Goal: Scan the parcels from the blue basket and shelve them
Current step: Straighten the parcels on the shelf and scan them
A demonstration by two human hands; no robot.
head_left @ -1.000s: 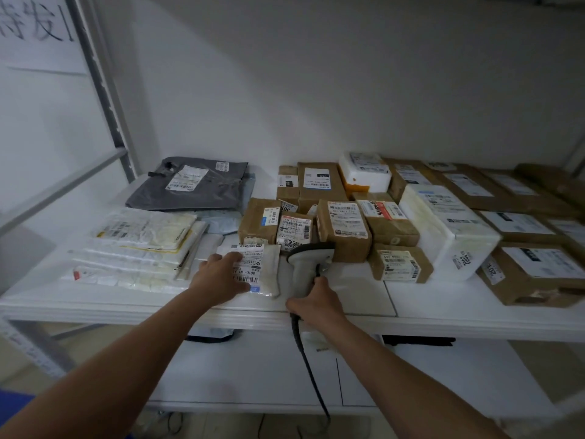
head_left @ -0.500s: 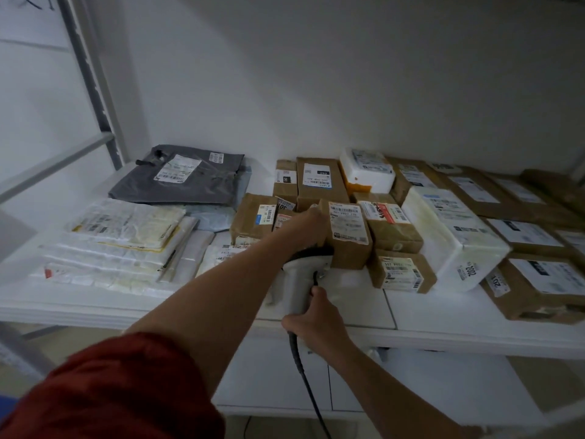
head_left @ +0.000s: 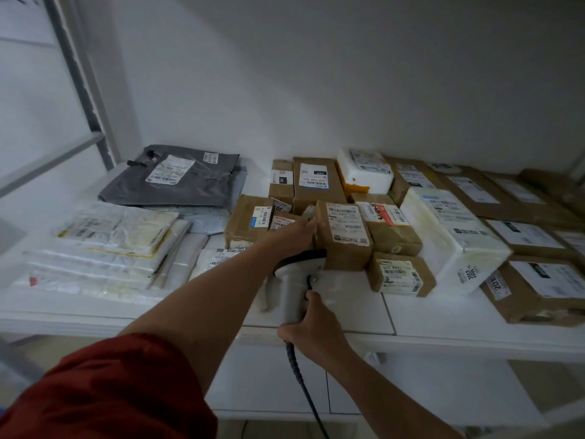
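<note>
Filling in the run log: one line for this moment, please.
left hand: against brown box | right hand: grips scanner | left grip: unclear

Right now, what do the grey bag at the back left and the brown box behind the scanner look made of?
Grey bag: probably thin plastic film, soft sheen, wrinkled and slumped. Brown box: cardboard, matte, with glossy streaks that suggest clear tape.

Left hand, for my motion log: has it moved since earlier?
Yes: left hand went from the white shelf's front edge back to the brown cardboard box.
</note>
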